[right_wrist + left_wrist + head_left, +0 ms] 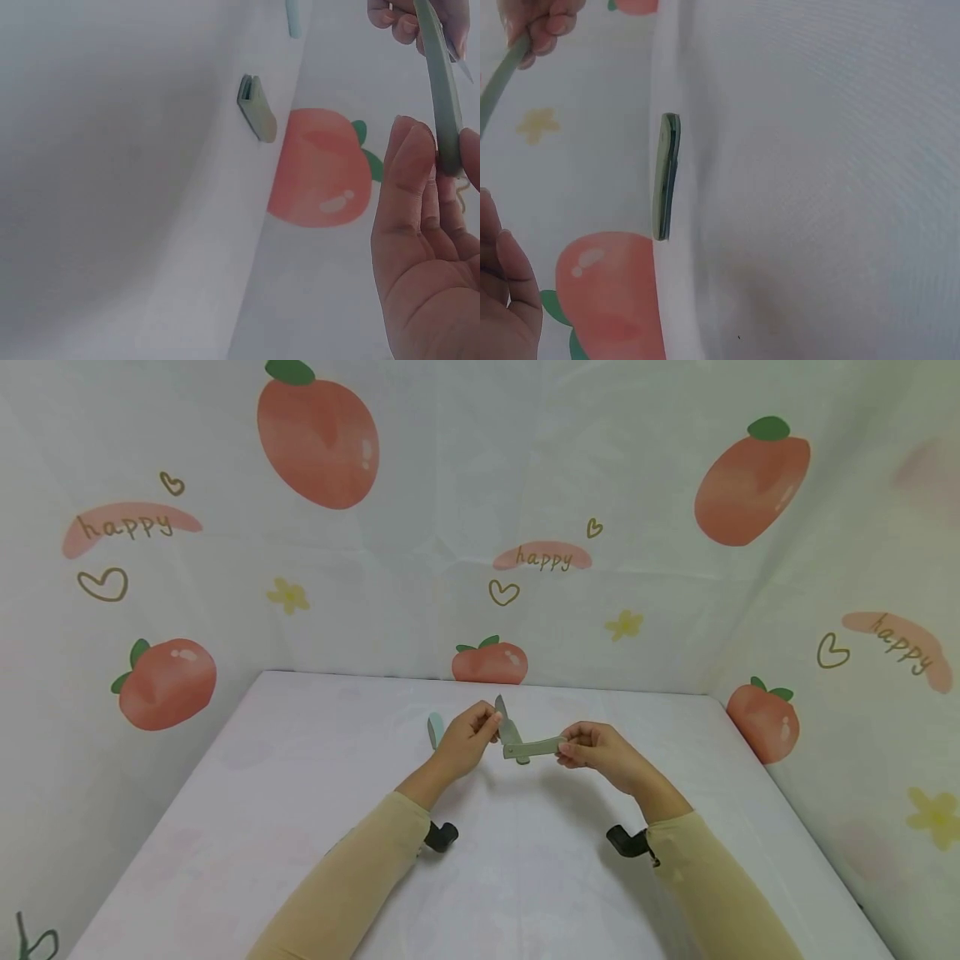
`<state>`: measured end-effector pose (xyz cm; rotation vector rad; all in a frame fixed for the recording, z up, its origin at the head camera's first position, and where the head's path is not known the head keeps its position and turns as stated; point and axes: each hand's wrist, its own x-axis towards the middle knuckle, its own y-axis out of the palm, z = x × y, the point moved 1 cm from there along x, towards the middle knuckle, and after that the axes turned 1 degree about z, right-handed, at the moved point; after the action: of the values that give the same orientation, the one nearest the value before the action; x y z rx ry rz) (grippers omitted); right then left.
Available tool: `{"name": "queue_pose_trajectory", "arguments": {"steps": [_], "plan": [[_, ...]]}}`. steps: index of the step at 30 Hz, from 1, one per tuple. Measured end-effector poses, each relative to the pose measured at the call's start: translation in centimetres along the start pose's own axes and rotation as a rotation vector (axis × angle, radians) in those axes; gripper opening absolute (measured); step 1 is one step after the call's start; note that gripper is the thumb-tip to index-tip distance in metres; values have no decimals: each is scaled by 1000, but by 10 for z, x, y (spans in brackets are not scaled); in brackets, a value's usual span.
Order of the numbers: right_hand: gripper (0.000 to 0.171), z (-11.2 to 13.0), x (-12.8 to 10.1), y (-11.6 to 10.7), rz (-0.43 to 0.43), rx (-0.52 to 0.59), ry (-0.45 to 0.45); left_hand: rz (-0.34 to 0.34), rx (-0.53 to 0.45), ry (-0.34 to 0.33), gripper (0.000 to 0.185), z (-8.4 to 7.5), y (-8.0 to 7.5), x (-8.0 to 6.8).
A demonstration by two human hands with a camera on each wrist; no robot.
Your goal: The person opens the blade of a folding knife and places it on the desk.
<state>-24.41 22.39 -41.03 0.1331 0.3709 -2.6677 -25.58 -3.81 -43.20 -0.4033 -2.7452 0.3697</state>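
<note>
Two hands (pixel 468 737) (knife (pixel 525 745) crosswise, blade up)

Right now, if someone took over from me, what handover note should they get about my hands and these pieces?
Left hand: pinches the blade of the folding tool, which angles upward.
Right hand: pinches the far end of the green handle, held level above the table.
A second green piece lies on the table beyond the left hand, untouched.
Done: blade stands partly out from the handle.
Left: finish swinging the blade; whether it is being opened or folded shut I cannot tell.
</note>
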Motion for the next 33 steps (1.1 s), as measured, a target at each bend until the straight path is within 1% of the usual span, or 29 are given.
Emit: {"name": "queue_pose_trajectory", "arguments": {"steps": [4,10,14,19,25,33], "plan": [[26,-3,1,0,-2,-2,-10,7,-7,-12,12,1,0,0],[29,-3,3,-1,-10,1,-43,13,-3,-22,10,0,-3,0],[29,-4,3,-2,-9,-3,-45,30,-6,-38,14,-1,-6,0],[29,-5,3,-2,4,-9,-43,54,30,-65,20,-3,-9,-1],[30,-3,3,-2,14,-6,-60,54,53,-92,19,-5,-11,0],[27,-3,3,-2,22,-9,-53,63,74,-116,18,-3,-10,0]]}}
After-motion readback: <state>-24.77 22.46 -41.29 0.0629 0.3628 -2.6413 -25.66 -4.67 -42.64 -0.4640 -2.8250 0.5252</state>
